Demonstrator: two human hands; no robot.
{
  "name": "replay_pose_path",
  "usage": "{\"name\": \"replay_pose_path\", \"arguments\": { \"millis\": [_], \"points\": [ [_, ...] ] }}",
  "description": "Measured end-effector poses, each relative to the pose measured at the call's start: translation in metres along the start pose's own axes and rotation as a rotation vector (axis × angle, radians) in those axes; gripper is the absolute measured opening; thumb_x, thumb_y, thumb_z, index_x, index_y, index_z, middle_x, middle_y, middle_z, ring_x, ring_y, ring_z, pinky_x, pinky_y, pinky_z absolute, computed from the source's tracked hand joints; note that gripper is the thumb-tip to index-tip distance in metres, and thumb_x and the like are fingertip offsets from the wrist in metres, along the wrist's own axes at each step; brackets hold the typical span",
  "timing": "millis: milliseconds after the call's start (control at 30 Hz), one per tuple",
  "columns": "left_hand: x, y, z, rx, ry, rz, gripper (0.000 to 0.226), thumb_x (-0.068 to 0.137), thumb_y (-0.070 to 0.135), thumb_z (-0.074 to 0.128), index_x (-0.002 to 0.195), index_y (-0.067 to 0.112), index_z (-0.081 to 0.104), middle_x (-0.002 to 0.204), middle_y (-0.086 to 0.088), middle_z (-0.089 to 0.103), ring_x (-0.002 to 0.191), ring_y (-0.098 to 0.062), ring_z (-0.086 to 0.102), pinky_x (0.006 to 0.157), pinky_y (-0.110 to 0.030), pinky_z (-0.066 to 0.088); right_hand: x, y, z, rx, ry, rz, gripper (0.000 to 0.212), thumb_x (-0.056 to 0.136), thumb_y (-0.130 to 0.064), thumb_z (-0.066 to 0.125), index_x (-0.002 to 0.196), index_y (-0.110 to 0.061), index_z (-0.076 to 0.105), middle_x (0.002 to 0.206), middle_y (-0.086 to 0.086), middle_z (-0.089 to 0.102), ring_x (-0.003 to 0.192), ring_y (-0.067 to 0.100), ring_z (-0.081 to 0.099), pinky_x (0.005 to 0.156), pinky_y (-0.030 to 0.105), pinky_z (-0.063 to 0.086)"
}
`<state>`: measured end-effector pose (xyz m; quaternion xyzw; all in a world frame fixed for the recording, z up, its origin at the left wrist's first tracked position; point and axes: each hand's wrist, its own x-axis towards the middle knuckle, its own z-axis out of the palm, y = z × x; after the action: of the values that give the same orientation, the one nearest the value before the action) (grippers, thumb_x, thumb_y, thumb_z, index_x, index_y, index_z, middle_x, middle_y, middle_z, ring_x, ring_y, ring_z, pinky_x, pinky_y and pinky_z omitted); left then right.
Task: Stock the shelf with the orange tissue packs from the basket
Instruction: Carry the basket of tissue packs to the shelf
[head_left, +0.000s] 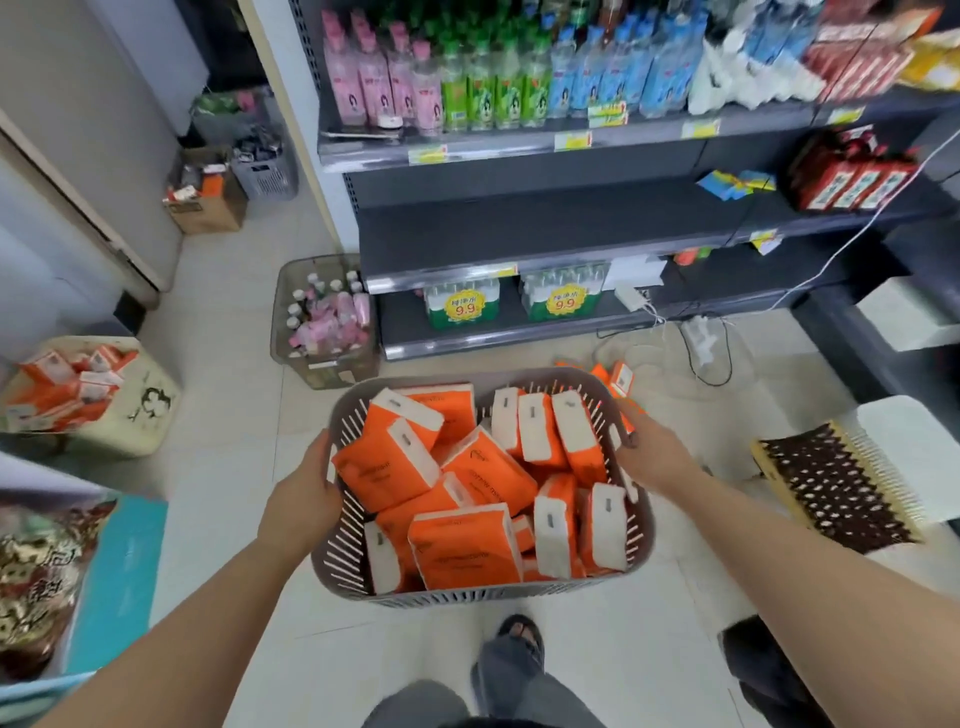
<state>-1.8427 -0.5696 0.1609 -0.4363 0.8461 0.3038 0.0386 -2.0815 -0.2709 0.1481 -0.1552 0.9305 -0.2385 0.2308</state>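
Left hand (304, 496) and right hand (649, 454) each gripped a side rim of the grey slotted plastic basket (488, 595), held level before the dark metal shelf (545, 244), presumably so its loose orange-and-white tissue packs (467, 553) stayed in reach.

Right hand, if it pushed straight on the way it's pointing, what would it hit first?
The right hand holds the basket by its right rim; pushing on, it would probably meet the upright orange tissue packs inside, though depth is unclear.
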Motion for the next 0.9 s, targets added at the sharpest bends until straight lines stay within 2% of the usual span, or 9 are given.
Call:
{"name": "replay_pose_path", "arguments": {
  "millis": [133, 267, 367, 533, 700, 767, 833, 900],
  "points": [
    [0.052, 0.032, 0.002, -0.017, 0.008, 0.006, 0.057, 0.095, 0.029, 0.047, 0.145, 0.041, 0.023, 0.120, -0.011, 0.065, 0.095, -0.034, 0.065, 0.077, -0.036, 0.047, 0.059, -0.012, -0.021, -0.004, -0.019, 0.038, 0.070, 0.083, -0.007, 0.051, 0.143, -0.038, 0.035, 0.112, 0.008, 0.067, 0.106, 0.030, 0.061, 0.082, 0.030, 0.041],
    [0.107, 0.057, -0.001, -0.036, 0.025, 0.034, 0.054, 0.095, 0.032, 0.048, 0.144, 0.041, 0.026, 0.121, -0.008, 0.065, 0.097, -0.034, 0.065, 0.081, -0.040, 0.049, 0.116, -0.029, -0.033, -0.038, -0.012, 0.057, 0.066, 0.085, -0.019, 0.054, 0.141, -0.044, 0.030, 0.124, 0.006, 0.063, 0.110, 0.032, 0.060, 0.091, 0.037, 0.047],
    [0.158, 0.068, -0.001, -0.028, 0.016, 0.032, 0.055, 0.095, 0.032, 0.047, 0.145, 0.040, 0.026, 0.121, -0.009, 0.065, 0.098, -0.034, 0.065, 0.083, -0.041, 0.050, 0.162, -0.047, -0.038, -0.073, -0.032, 0.060, 0.061, 0.086, -0.021, 0.053, 0.141, -0.040, 0.033, 0.118, 0.008, 0.065, 0.106, 0.034, 0.061, 0.091, 0.041, 0.048],
    [0.249, 0.079, -0.009, -0.059, -0.023, 0.024, 0.059, 0.094, 0.032, 0.046, 0.145, 0.046, 0.020, 0.105, -0.010, 0.069, 0.086, -0.033, 0.065, 0.075, -0.038, 0.050, 0.234, -0.085, -0.038, -0.080, -0.026, 0.074, 0.061, 0.087, -0.018, 0.052, 0.143, -0.036, 0.033, 0.116, 0.006, 0.067, 0.102, 0.032, 0.063, 0.088, 0.037, 0.049],
    [0.318, 0.091, -0.025, -0.088, -0.065, 0.019, 0.066, 0.093, 0.018, 0.043, 0.147, 0.045, 0.017, 0.078, -0.007, 0.065, 0.065, -0.025, 0.060, 0.065, -0.035, 0.048, 0.289, -0.125, -0.044, -0.066, 0.006, 0.076, 0.054, 0.090, -0.020, 0.045, 0.143, -0.031, 0.035, 0.119, 0.008, 0.065, 0.106, 0.032, 0.061, 0.089, 0.035, 0.044],
    [0.341, 0.094, -0.029, -0.078, -0.066, 0.024, 0.068, 0.093, 0.016, 0.043, 0.148, 0.045, 0.015, 0.077, -0.006, 0.063, 0.063, -0.025, 0.058, 0.063, -0.033, 0.047, 0.308, -0.142, -0.049, -0.063, 0.015, 0.054, 0.052, 0.092, -0.028, 0.042, 0.143, -0.027, 0.036, 0.120, 0.010, 0.064, 0.109, 0.033, 0.060, 0.087, 0.032, 0.041],
    [0.358, 0.097, -0.032, -0.072, -0.070, 0.024, 0.070, 0.093, 0.016, 0.043, 0.148, 0.046, 0.012, 0.078, -0.007, 0.064, 0.062, -0.025, 0.057, 0.063, -0.033, 0.047, 0.326, -0.154, -0.052, -0.047, 0.013, 0.079, 0.050, 0.095, -0.025, 0.045, 0.144, -0.029, 0.036, 0.121, 0.011, 0.063, 0.110, 0.033, 0.059, 0.085, 0.029, 0.039],
    [0.371, 0.099, -0.033, -0.075, -0.073, 0.014, 0.070, 0.093, 0.017, 0.043, 0.148, 0.046, 0.010, 0.078, -0.006, 0.064, 0.061, -0.023, 0.056, 0.062, -0.031, 0.044, 0.345, -0.161, -0.055, -0.059, 0.014, 0.094, 0.053, 0.094, -0.022, 0.047, 0.145, -0.031, 0.034, 0.120, 0.013, 0.064, 0.108, 0.034, 0.060, 0.088, 0.032, 0.042]
  ]
}}
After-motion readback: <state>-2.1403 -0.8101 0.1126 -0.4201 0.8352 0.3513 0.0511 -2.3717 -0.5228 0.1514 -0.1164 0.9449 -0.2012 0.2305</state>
